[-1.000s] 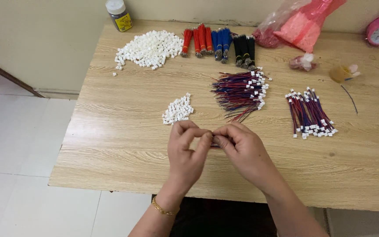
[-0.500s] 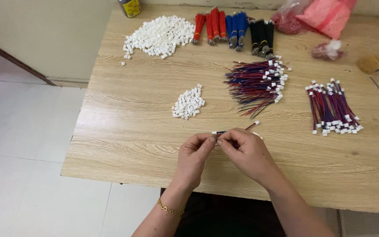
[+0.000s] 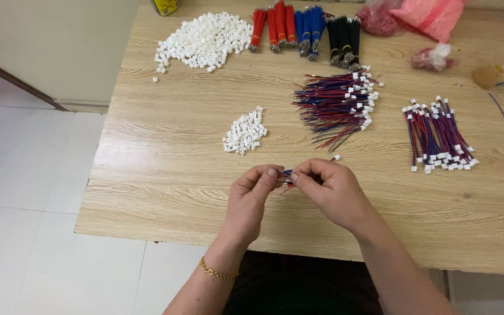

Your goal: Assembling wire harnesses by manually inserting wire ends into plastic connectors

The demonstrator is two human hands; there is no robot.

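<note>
My left hand (image 3: 252, 201) and my right hand (image 3: 329, 189) meet above the front part of the wooden table (image 3: 164, 175). Between their fingertips they pinch a short wire lead (image 3: 287, 177) with red and blue strands; its white connector end (image 3: 336, 157) sticks out behind my right hand. A small heap of white plastic connectors (image 3: 244, 132) lies just beyond my left hand. A loose pile of red, blue and black leads with white connectors (image 3: 338, 105) lies beyond my right hand.
A tidy bundle of leads with connectors (image 3: 438, 137) lies at the right. At the back are a large heap of white connectors (image 3: 204, 39), bundles of red (image 3: 273, 24), blue (image 3: 309, 25) and black wires (image 3: 344, 36), and pink bags (image 3: 427, 14). The table's left edge drops to a tiled floor (image 3: 24, 192).
The view has shifted, so the table sits further right and lower in frame. My hands stay together on the lead; its white connector end now shows behind my right hand.
</note>
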